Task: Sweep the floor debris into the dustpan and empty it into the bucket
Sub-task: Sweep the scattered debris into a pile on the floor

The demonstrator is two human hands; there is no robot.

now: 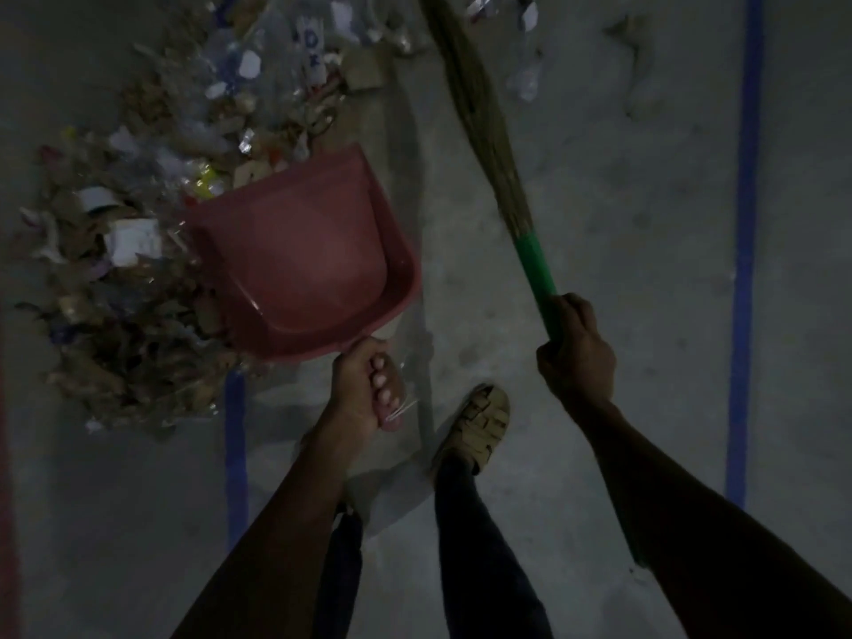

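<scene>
A pink dustpan [304, 251] hangs tilted over the floor, its mouth toward a big heap of debris [138, 214] of paper scraps, cardboard bits and plastic at the left. The pan looks empty inside. My left hand [369, 385] grips the dustpan's handle from below. My right hand [576, 357] grips the green handle of a grass broom [479, 113], whose bristles reach up toward the top of the frame. No bucket is in view.
Grey concrete floor [622, 200] with blue tape lines at the right [744, 223] and near the bottom left [236, 435]. A few loose scraps [525, 80] lie at the top right. My sandalled foot [479, 424] stands between my arms.
</scene>
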